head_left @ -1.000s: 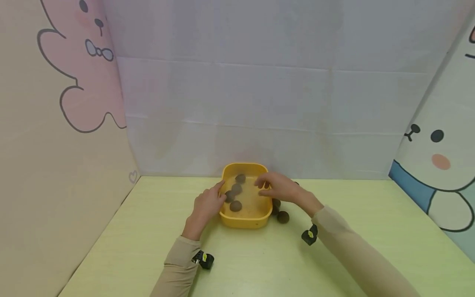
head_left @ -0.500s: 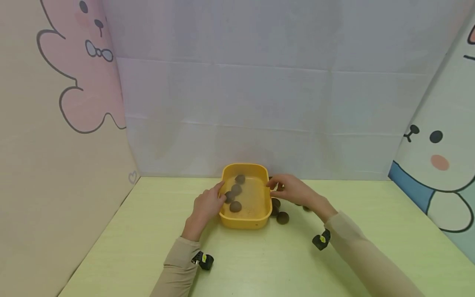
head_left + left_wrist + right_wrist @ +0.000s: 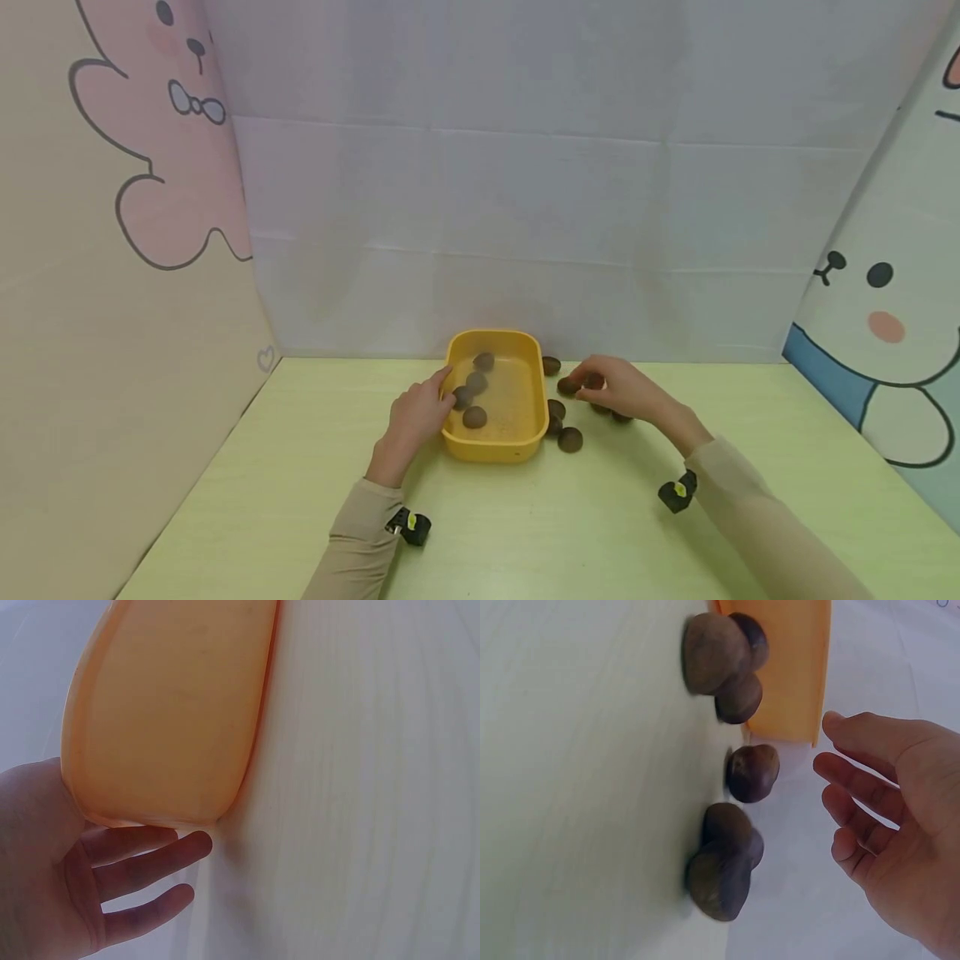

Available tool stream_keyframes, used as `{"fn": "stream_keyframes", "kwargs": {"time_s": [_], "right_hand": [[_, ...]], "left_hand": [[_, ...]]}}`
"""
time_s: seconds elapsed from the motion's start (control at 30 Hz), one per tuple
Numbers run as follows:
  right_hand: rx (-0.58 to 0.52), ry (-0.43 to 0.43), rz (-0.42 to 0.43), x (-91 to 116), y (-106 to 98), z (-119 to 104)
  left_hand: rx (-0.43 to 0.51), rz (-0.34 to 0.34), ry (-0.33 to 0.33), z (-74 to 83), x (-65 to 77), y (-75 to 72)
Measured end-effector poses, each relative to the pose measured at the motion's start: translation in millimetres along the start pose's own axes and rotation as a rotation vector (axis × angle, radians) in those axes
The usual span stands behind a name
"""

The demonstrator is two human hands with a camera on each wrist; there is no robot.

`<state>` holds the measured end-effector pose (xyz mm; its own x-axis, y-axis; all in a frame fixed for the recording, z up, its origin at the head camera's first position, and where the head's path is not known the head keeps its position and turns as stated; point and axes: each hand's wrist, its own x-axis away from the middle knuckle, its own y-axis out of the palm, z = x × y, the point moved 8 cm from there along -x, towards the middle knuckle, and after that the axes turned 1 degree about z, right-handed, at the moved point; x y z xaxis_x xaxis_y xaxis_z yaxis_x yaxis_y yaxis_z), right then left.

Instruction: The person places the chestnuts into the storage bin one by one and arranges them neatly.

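A yellow plastic tray [image 3: 498, 452] stands near the back wall. My left hand [image 3: 420, 411] holds its left wall, thumb over the rim; in the left wrist view the fingers [image 3: 154, 866] lie along the outside. Several brown chestnuts [image 3: 475, 417] lie inside it. My right hand [image 3: 626, 390] is held over more chestnuts on the table, to the right of the tray. Its fingers [image 3: 859, 784] are loosely bent and hold nothing in the right wrist view. The nearest single chestnut [image 3: 754, 772] sits below the fingertips, apart from them.
Other chestnuts [image 3: 570, 440] lie close against the tray's right side, and one chestnut [image 3: 551, 366] is by its back right corner. The pale table [image 3: 495, 533] meets a white cloth wall [image 3: 465, 208] behind the tray. Cartoon-printed walls flank both sides.
My right hand has moved right, from over the tray to above the chestnuts beside it, uncovering some of them. My left hand and the tray have stayed in place.
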<state>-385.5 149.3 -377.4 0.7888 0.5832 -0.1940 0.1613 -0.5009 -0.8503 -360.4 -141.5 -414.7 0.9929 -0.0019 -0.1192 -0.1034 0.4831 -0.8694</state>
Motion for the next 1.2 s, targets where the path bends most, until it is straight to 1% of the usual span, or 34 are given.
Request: {"fn": "stream_keyframes", "kwargs": {"time_s": [0.1,0.3,0.5,0.7,0.77,0.93,1.03,1.2], "right_hand": [[0.019,0.009,0.004,6,-1,8],[0.001,0.006,0.012,19,-6,21],[0.014,0.041,0.017,32,-8,33],[-0.004,0.059,0.024,45,-7,45],[-0.006,0.072,0.026,48,-6,49],[-0.015,0.102,-0.002,53,-2,59],[-0.022,0.102,-0.019,55,0,61],[-0.025,0.108,-0.025,56,1,62]], "left_hand": [[0.004,-0.002,0.003,0.8,-0.1,-0.1],[0.003,-0.007,-0.011,0.4,-0.6,-0.4],[0.005,-0.007,-0.009,0.9,0.0,-1.0],[-0.004,0.000,-0.006,-1.3,-0.5,0.8],[-0.007,0.004,-0.004,-1.7,-0.9,1.0],[-0.010,0.010,0.000,-1.0,-0.6,0.3],[-0.003,0.007,0.002,-1.0,-0.5,0.8],[0.002,-0.001,-0.003,-2.2,-1.7,2.8]]}}
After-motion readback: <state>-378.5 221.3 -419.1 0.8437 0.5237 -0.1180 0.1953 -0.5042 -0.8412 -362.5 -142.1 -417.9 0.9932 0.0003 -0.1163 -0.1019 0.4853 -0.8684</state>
